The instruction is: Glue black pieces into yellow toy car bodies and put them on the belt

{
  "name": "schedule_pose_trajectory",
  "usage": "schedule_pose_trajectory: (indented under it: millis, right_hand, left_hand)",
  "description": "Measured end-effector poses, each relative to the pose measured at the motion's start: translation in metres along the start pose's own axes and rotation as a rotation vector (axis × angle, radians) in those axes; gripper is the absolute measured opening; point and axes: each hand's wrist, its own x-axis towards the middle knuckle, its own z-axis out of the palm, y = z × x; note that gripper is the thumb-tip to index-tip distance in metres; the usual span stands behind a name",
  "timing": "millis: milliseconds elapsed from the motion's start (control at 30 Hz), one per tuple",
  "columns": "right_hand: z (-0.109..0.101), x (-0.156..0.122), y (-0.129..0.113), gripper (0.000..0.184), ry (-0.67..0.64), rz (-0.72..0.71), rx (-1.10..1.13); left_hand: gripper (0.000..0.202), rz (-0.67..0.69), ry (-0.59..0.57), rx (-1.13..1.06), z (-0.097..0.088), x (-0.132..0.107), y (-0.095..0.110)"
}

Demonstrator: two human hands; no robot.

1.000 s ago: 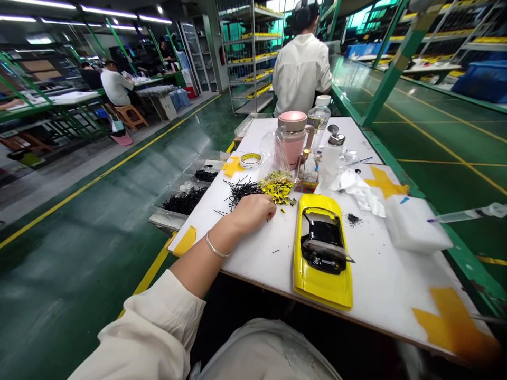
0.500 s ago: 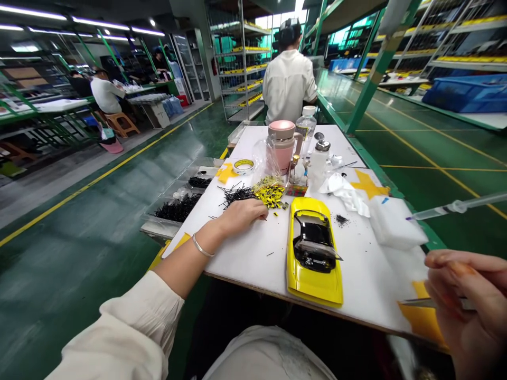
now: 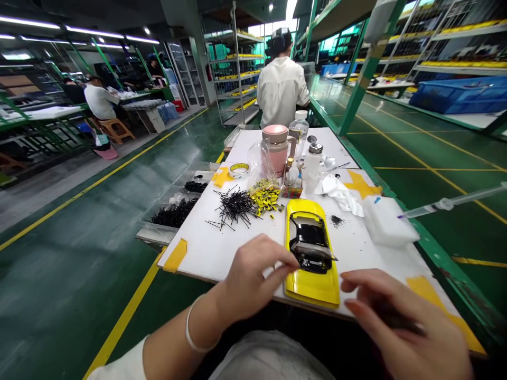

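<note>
Bright overhead tube lights, floor glare, edge warp, blurry right hand (image 3: 407, 330)

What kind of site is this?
Most likely a factory assembly line for model cars: a yellow model car body lies on a white workbench near heaps of black pins and small yellow parts, with another worker and shelving racks beyond.
</note>
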Motion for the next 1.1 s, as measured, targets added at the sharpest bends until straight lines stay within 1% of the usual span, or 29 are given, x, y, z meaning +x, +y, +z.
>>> schedule_pose_trajectory:
  millis: [67, 100, 167, 267, 400, 533, 633, 733, 800, 833, 867, 933, 1000, 1033, 1100]
  right_hand:
    - [0.010, 0.002, -0.008, 0.013, -0.124, -0.148, -0.012]
    - [0.014, 0.003, -0.010, 0.013, -0.148, -0.197, 0.002]
    - [0.020, 0.002, -0.009, 0.013, -0.143, -0.236, -0.001]
    - [0.021, -0.002, -0.002, 0.012, -0.153, -0.199, -0.033]
    - [0.016, -0.009, 0.006, 0.011, -0.182, -0.155, -0.069]
    - [0.011, -0.014, 0.013, 0.012, -0.111, -0.059, -0.136]
    - [0.010, -0.013, 0.017, 0.011, -0.095, -0.021, -0.156]
    - [0.009, -0.008, 0.019, 0.010, -0.126, 0.006, -0.165]
    - [0.008, -0.004, 0.020, 0.011, -0.140, 0.025, -0.181]
    - [0.008, -0.001, 0.020, 0.011, -0.136, 0.033, -0.197]
    - [0.007, 0.001, 0.021, 0.011, -0.128, 0.039, -0.220]
    - [0.007, 0.005, 0.023, 0.010, -0.102, 0.036, -0.279]
    - [0.007, 0.008, 0.024, 0.009, -0.094, 0.018, -0.334]
    - [0.008, 0.009, 0.024, 0.009, -0.097, 0.011, -0.356]
    - [0.009, 0.009, 0.025, 0.010, -0.102, 0.000, -0.383]
  left_hand:
    - [0.009, 0.095, -0.061, 0.032, 0.009, -0.011, 0.015]
    - [0.010, 0.119, -0.069, 0.046, 0.013, -0.015, 0.020]
    - [0.010, 0.111, -0.047, 0.050, 0.021, -0.022, 0.024]
    - [0.010, 0.046, -0.016, 0.009, 0.029, -0.029, 0.025]
    - [0.015, -0.048, -0.036, -0.081, 0.033, -0.034, 0.023]
    - [0.013, -0.165, -0.006, -0.060, 0.034, -0.039, 0.017]
    - [0.014, -0.170, 0.001, -0.019, 0.033, -0.040, 0.013]
    - [0.018, -0.127, 0.013, -0.015, 0.033, -0.039, 0.012]
    - [0.018, -0.142, 0.021, -0.040, 0.034, -0.038, 0.010]
    - [0.017, -0.187, 0.032, -0.066, 0.035, -0.037, 0.008]
    - [0.016, -0.259, 0.056, -0.106, 0.036, -0.037, 0.005]
    - [0.016, -0.458, 0.130, -0.218, 0.039, -0.035, -0.002]
    - [0.023, -0.633, 0.197, -0.342, 0.041, -0.033, -0.011]
    - [0.026, -0.691, 0.213, -0.400, 0.042, -0.031, -0.015]
    - [0.034, -0.758, 0.213, -0.498, 0.044, -0.028, -0.021]
